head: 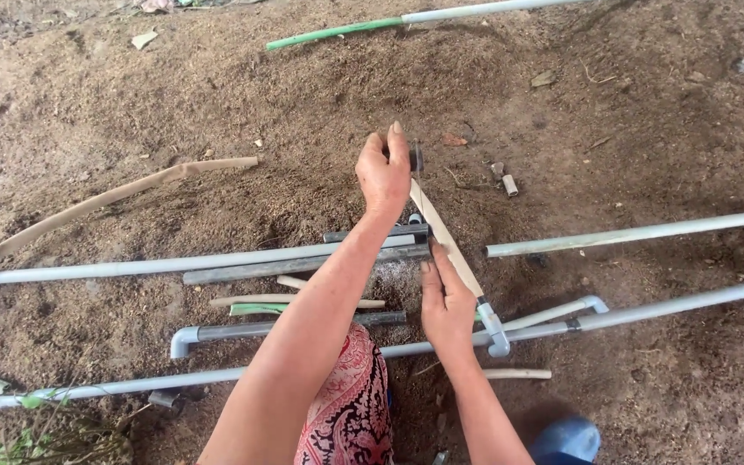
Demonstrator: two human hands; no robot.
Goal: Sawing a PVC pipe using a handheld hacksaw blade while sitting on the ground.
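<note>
A hacksaw (pixel 446 237) lies slanted across grey pipes (pixel 303 258) on the dirt ground (pixel 131 103). The left hand (pixel 384 172) has its grip clamped on the saw's far end; the right hand (pixel 445 301) rests on the blade's near part, fingers closed against it. More pipes (pixel 647 231) with elbow fittings lie around. A patterned red cloth (pixel 350 405) covers the knee below.

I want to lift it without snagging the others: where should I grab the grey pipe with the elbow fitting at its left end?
Grip the grey pipe on its bare straight run right of the elbow, from above; it lies flat on dirt.
</note>
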